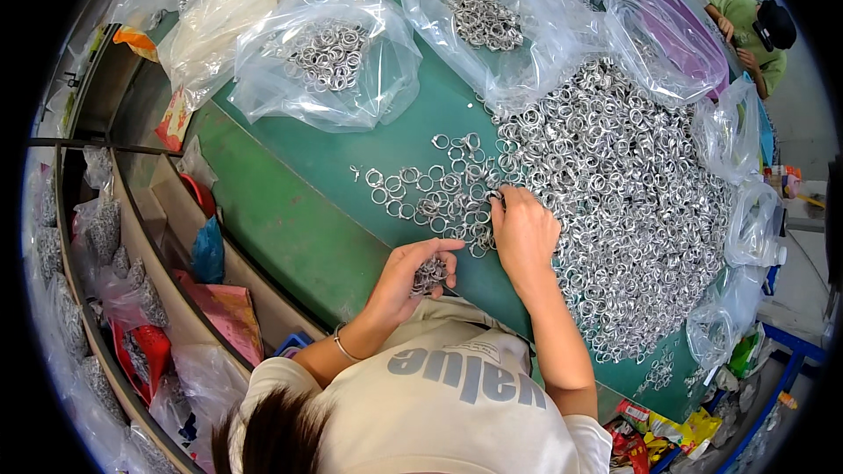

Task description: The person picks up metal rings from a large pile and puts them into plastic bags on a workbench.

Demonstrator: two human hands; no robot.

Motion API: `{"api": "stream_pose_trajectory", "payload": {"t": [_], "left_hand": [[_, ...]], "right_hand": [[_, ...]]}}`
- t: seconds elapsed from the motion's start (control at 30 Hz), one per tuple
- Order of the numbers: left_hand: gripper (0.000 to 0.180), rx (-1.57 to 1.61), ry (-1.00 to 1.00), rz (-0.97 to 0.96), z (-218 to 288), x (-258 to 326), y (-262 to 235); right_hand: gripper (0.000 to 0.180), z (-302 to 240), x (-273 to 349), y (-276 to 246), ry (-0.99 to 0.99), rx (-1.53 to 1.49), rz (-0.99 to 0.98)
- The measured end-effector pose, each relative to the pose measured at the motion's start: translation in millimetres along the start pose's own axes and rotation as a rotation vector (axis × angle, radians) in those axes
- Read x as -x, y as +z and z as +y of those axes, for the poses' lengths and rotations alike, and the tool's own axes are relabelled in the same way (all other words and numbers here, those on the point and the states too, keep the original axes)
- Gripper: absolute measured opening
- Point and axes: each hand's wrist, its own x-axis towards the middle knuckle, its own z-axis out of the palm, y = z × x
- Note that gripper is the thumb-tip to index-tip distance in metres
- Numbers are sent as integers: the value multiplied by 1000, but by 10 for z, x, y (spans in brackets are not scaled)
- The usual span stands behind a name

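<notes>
Left hand (408, 276) cups shiny metal rings (429, 274).

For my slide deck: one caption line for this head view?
Left hand cupping small silver metal rings; right hand picking from the loose ring pile on the green table.

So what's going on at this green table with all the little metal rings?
A person is working through a big heap of small silver rings spread over a green table. Their left hand cups a small bunch of rings, while the right hand reaches into the thinner scatter at the heap's edge, fingers on a ring. Clear plastic bags holding more rings sit at the far side. Another person is at the far right corner.
</notes>
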Motion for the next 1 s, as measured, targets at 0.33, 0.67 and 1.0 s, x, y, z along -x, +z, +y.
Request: {"api": "stream_pose_trajectory", "payload": {"t": [0.33,0.67,1.0], "left_hand": [[34,-14,-10,12,38,9,-13],[38,71,33,89,-58,-93,-24],[38,-8,12,86,-111,-64,194]], "right_hand": [[11,22,40,-36,187,-278,12],[17,1049,1102,-1426,616,-360,766],[18,3015,2339,-2014,884,556,1152]]}}
